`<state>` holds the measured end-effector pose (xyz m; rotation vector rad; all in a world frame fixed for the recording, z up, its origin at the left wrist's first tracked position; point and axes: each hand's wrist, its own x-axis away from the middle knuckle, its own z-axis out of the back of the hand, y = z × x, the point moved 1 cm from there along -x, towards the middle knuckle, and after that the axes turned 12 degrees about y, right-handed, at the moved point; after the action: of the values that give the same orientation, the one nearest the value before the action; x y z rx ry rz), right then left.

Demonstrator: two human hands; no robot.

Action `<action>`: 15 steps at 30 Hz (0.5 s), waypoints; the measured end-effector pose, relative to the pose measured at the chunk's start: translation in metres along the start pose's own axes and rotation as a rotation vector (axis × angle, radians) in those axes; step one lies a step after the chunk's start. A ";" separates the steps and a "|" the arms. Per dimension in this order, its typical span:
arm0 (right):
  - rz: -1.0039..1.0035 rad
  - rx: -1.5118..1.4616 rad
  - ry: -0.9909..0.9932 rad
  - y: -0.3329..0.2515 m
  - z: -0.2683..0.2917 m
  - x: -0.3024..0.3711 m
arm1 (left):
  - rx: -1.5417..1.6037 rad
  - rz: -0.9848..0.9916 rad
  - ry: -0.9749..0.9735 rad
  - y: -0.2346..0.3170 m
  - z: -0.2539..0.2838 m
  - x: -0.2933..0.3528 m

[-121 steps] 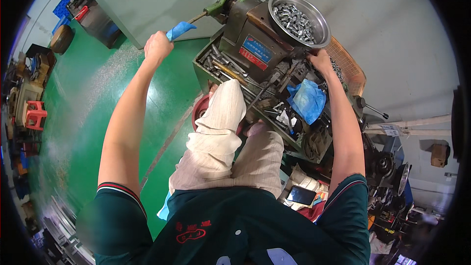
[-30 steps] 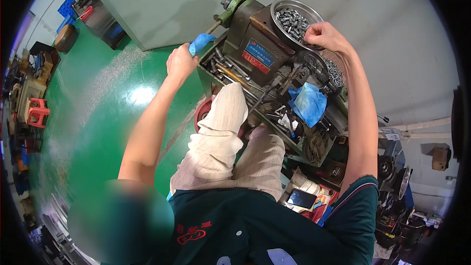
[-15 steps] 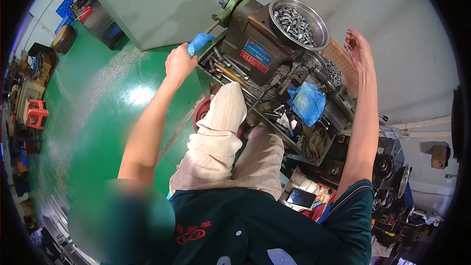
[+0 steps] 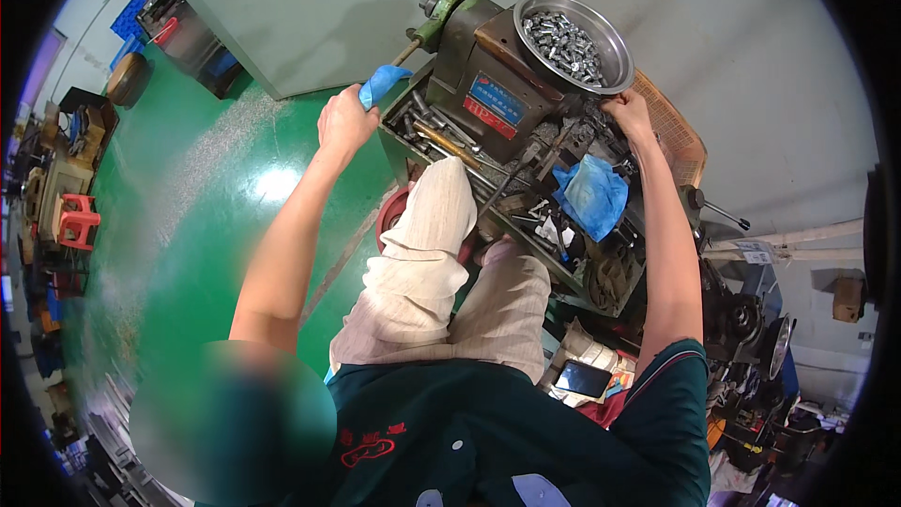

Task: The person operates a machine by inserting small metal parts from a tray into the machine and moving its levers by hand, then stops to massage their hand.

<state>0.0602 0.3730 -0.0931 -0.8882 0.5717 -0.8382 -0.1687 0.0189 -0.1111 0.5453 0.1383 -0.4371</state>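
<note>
- At the left end of the bench machine (image 4: 460,66), a lever handle (image 4: 385,84), wrapped in blue, is slanting toward the person.
- Left hand (image 4: 347,120) is clamping round the handle's near end, fingers curled closed.
- Right hand (image 4: 627,113) is reaching just below the rim of a steel bowl (image 4: 617,52); machine and bowl are hiding the fingertips, so cannot tell whether they are gripping anything.
- Small metal parts (image 4: 563,42) are filling the bowl, which is sitting atop the machine.
- Crumpled blue sheet (image 4: 593,195) is lying below the right hand.
- Orange woven basket (image 4: 683,136) is standing beyond that hand.
</note>
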 end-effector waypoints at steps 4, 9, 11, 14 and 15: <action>-0.004 -0.031 -0.027 0.012 -0.009 -0.003 | 0.004 0.002 -0.004 0.002 -0.001 0.000; 0.016 -0.003 -0.029 0.013 -0.011 -0.002 | 0.006 -0.010 0.009 0.002 0.001 0.001; 0.002 0.079 -0.070 0.008 -0.010 0.000 | 0.011 -0.005 0.014 0.002 0.002 0.001; 0.015 0.061 -0.081 0.009 -0.010 0.001 | 0.017 -0.003 0.017 0.002 0.001 0.001; 0.016 0.062 -0.082 0.009 -0.010 0.001 | 0.018 -0.007 0.015 0.002 0.000 0.001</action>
<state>0.0571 0.3708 -0.1062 -0.8564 0.4786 -0.7979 -0.1669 0.0197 -0.1106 0.5666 0.1511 -0.4418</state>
